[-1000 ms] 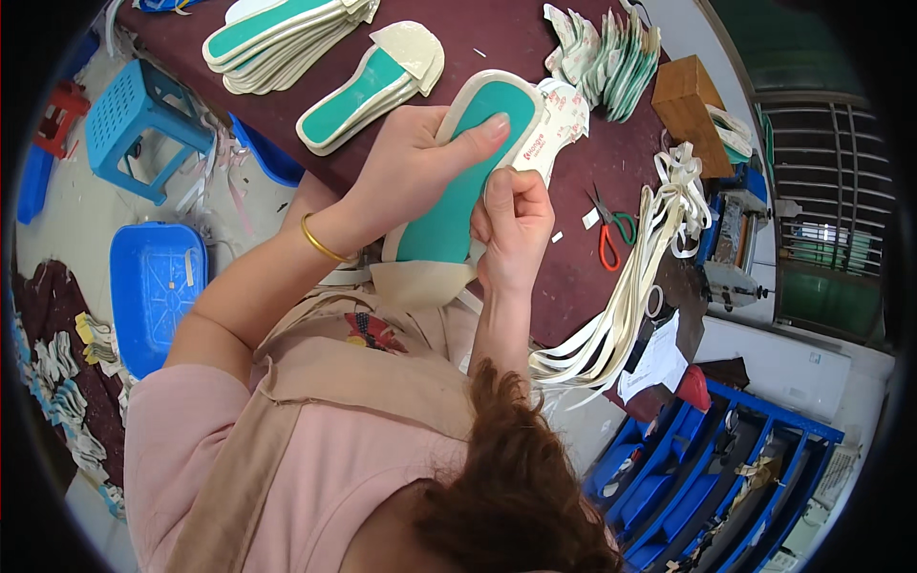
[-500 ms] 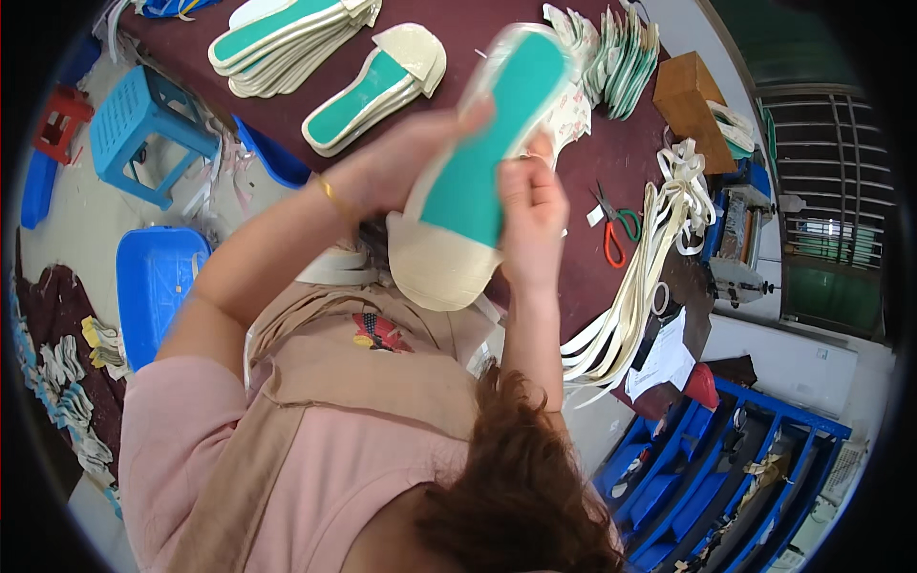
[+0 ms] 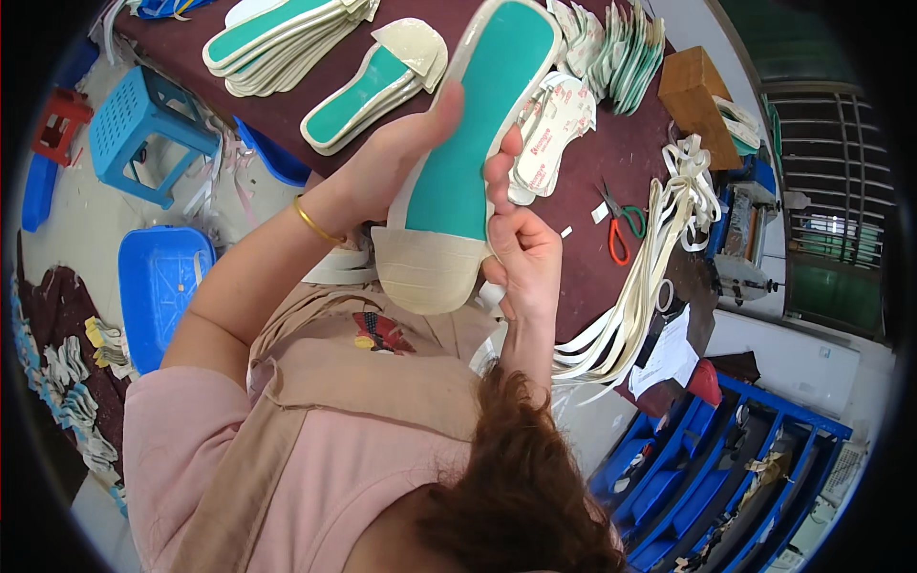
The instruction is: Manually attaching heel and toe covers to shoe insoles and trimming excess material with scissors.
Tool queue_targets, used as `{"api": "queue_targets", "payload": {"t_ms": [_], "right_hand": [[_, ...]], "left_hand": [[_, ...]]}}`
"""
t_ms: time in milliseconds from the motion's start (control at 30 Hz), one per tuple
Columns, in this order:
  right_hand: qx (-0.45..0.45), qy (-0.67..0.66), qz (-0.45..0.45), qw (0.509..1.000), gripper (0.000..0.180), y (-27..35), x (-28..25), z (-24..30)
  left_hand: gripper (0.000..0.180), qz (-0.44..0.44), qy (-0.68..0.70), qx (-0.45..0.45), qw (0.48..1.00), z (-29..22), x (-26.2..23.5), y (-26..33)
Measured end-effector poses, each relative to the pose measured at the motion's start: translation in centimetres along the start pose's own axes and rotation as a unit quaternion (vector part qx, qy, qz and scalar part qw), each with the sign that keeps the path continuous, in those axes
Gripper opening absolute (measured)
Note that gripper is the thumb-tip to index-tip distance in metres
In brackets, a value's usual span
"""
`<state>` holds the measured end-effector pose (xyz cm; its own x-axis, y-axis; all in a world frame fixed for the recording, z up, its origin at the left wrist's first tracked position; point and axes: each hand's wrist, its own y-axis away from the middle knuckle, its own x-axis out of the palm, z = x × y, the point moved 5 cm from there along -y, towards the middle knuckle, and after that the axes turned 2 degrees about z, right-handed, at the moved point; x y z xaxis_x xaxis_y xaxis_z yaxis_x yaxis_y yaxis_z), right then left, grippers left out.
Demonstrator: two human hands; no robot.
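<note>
A long insole (image 3: 447,181) with a green middle, a cream rim and a cream cap at its near end is held up over the table's near edge. My left hand (image 3: 406,148) grips it from the left, thumb on top and fingers curling out from beneath at the right edge. Pinched closed, my right hand (image 3: 525,256) is at the right edge beside the cap; what lies between its fingertips is mostly hidden. Below those fingers shows a bit of white material (image 3: 490,294). Behind the insole lie white printed pieces (image 3: 554,138).
On the dark red table (image 3: 611,143) are a green insole pair (image 3: 358,100), a stacked pile (image 3: 277,48), scissors (image 3: 621,222) and cream strips (image 3: 635,286). A wooden box (image 3: 693,100) stands far right. Left are a blue stool (image 3: 143,134) and blue basin (image 3: 158,296).
My right hand has moved down the insole's edge toward the cap. The insole has shifted slightly left, uncovering more of the printed pieces, and my left fingers now show at its right edge.
</note>
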<state>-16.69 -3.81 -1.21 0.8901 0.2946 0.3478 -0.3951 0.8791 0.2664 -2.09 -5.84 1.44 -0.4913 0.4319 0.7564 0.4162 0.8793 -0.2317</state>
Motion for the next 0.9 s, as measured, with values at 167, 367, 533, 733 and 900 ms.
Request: {"api": "queue_targets", "payload": {"t_ms": [167,367,533,733,900], "right_hand": [[0.098,-0.015,0.162,0.982,0.020,-0.4,-1.0,-1.4],[-0.156,0.688,0.005,0.709,0.026,-8.1,-14.1,5.6],[0.128,0.748,-0.186,0.624,0.042,-7.5,-35.5,3.2],[0.006,0.807,-0.218,0.549,0.047,-3.3,-30.3,2.1],[-0.134,0.151,-0.167,0.965,0.058,2.2,-18.5,-2.6]], "left_hand": [[0.061,0.051,0.337,-0.109,0.934,3.6,-0.3,0.3],[0.049,-0.100,0.376,-0.006,0.921,-1.5,-5.2,1.2],[0.049,-0.165,0.304,0.023,0.938,0.4,-7.3,2.0],[0.046,-0.323,0.414,0.012,0.851,4.3,-7.2,2.0],[0.053,-0.242,0.514,0.011,0.823,5.1,-7.8,1.3]]}}
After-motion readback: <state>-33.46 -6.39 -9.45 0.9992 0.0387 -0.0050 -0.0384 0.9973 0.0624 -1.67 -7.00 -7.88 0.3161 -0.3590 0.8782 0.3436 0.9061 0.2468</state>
